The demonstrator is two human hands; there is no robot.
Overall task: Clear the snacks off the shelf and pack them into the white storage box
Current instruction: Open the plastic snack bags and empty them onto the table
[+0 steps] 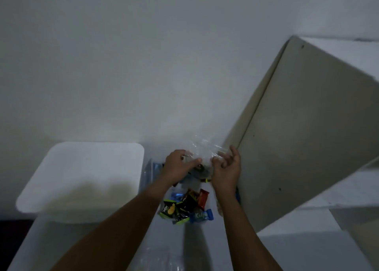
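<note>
**Clear bag of wrapped sweets, held two-handed at lower centre**

Item: clear plastic bag (202,147), neck raised and crumpled. Contents: wrapped sweets (185,206) in green, black, orange and blue, hanging below the wrists.
Left hand (179,166): fingers curled on the bag's neck.
Right hand (226,171): close beside it, pinching the same plastic.
White storage box (82,176): lower left, flat top showing.
Beige shelf panel (303,127): right, tilted in frame.
</note>
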